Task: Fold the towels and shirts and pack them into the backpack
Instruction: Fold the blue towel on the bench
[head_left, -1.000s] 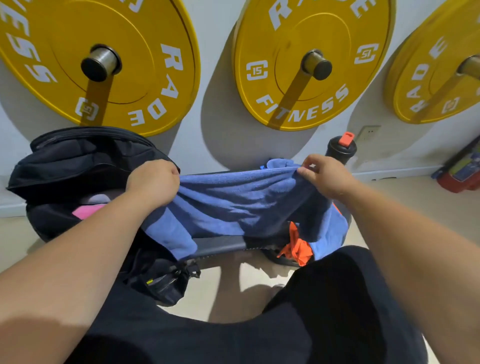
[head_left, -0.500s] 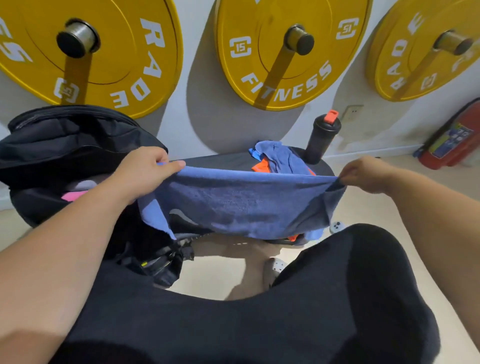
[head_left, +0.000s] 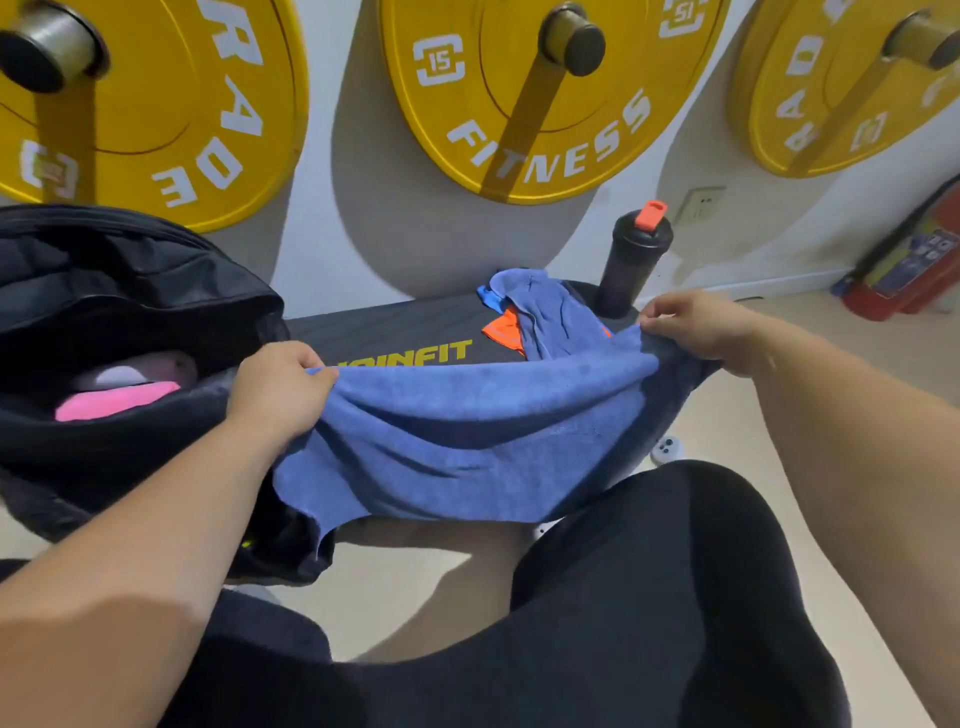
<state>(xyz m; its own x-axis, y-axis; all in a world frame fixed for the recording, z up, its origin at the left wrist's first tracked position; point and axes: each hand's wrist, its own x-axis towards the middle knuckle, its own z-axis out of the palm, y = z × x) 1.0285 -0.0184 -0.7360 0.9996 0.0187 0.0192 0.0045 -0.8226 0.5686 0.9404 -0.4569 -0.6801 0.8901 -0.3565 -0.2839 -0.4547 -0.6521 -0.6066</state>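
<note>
Gym wall backdrop, black bench in front of you. Hands first.

Your left hand: fingers curled, pinching the left top corner of the blue towel, right at the mouth of the backpack. Your right hand: same pinch on the right top corner, knuckles up, just beside the base of the bottle. Both hands are closed on fabric and neither is free.

The towel is stretched between the two hands, off the bench, with the top edge sagging slightly in the middle. Its body hangs down in front of the bench edge, above your knees. The lower left corner droops against the backpack's front.

The backpack is black and sits at the left end of the bench, main compartment open toward you. Inside are a pink item and a pale one just behind it; I can't tell what either is.

At the far right of the bench is a loose heap: another blue cloth lying over an orange garment. The heap touches the held towel's top edge near your right hand.

The black bottle with an orange cap stands upright behind the heap.

Three yellow weight plates hang on wall pegs above. A red fire extinguisher leans by the wall at far right.
</note>
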